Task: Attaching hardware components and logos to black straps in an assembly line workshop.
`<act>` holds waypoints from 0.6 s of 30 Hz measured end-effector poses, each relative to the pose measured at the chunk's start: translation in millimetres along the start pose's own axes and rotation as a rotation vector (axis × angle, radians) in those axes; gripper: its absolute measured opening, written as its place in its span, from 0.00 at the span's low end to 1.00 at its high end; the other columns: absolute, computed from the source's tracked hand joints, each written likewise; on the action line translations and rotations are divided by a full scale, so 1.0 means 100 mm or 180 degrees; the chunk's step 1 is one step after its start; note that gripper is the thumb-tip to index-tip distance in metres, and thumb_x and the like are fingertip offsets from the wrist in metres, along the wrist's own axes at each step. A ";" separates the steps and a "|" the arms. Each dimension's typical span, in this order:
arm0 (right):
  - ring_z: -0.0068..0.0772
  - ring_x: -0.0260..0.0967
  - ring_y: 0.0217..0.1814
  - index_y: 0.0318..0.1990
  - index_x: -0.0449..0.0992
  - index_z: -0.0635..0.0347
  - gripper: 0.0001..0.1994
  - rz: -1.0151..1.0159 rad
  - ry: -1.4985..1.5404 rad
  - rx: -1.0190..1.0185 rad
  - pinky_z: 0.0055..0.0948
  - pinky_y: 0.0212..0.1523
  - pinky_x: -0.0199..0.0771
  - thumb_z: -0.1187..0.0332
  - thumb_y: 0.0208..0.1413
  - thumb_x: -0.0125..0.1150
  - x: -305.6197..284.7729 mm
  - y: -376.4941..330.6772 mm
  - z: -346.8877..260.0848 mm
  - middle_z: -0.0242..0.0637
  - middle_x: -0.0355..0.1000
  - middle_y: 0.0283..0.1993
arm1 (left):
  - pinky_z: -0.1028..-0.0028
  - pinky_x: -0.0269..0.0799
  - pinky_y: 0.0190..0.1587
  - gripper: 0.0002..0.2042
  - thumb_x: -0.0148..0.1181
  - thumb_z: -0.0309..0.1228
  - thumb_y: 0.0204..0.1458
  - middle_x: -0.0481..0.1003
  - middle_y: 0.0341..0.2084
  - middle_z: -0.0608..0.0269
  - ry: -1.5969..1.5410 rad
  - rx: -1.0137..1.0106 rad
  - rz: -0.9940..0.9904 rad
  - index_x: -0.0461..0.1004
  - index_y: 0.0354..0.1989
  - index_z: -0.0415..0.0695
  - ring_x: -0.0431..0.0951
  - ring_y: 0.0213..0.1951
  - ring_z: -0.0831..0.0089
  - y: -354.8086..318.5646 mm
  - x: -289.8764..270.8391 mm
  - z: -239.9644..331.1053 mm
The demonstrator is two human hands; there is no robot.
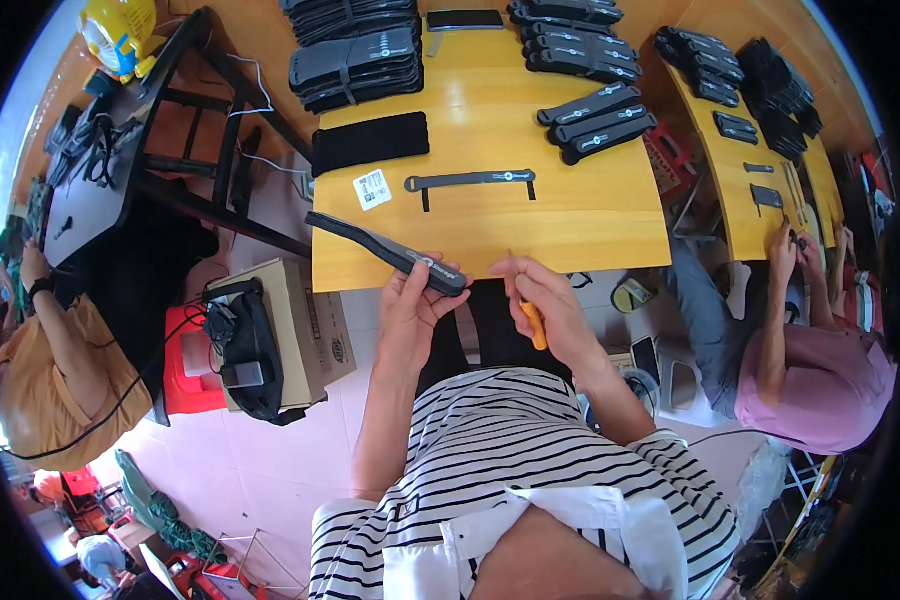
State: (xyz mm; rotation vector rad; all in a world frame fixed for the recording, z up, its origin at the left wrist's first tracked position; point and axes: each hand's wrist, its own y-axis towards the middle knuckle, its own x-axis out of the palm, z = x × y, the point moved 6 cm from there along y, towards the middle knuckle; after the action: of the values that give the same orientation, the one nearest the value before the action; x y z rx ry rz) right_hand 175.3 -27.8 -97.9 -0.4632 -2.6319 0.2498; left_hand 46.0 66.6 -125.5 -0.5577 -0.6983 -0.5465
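Observation:
My left hand (410, 305) is closed on the end of a black strap bundle (390, 252), long and narrow with pale print, slanting over the table's front edge. My right hand (553, 305) is curled round a small orange-handled tool (535, 326) just right of the bundle; its working end is hidden in the fingers. Ahead of both hands a single black strap (475, 180) with a ring at its left end lies crosswise on the table, over two short dark strips. A white label sheet (373, 189) lies to its left.
Stacked dark straps (358, 70) fill the far left of the yellow table (570, 225), near a black cloth piece (370, 142). More strap bundles (595, 118) lie far right. A cardboard box (310, 330) stands left on the floor. Co-workers (810, 385) sit on both sides.

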 end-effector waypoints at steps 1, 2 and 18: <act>0.15 0.56 0.17 0.51 0.65 0.64 0.14 -0.0195 -0.0402 0.0075 0.14 0.17 0.54 0.70 0.60 0.40 0.05 -0.03 -0.05 0.29 0.60 0.29 | 0.68 0.77 0.40 0.13 0.48 0.35 0.57 0.74 0.35 0.53 -0.0003 -0.0003 0.0000 0.66 0.43 0.37 0.78 0.37 0.65 0.00 0.01 0.00; 0.15 0.57 0.18 0.52 0.65 0.63 0.15 -0.0390 -0.0804 0.0151 0.14 0.19 0.56 0.71 0.59 0.40 0.11 -0.06 -0.07 0.29 0.61 0.27 | 0.68 0.77 0.40 0.13 0.47 0.34 0.57 0.74 0.35 0.53 -0.0019 0.0032 0.0002 0.66 0.43 0.36 0.77 0.37 0.65 0.00 0.02 0.00; 0.19 0.60 0.23 0.55 0.66 0.56 0.19 -0.0279 -0.2572 -0.0578 0.19 0.25 0.61 0.77 0.54 0.47 0.26 -0.08 -0.16 0.32 0.64 0.23 | 0.72 0.77 0.39 0.10 0.51 0.28 0.55 0.74 0.36 0.50 0.0557 0.0518 0.0358 0.67 0.42 0.36 0.77 0.37 0.70 -0.04 0.12 0.09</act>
State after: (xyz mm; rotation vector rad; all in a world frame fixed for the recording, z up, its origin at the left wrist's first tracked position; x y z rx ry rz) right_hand 158.6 -24.6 -71.7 -0.3470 -3.4776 0.1956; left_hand 47.1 65.8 -110.3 -0.3892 -0.5361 -0.4232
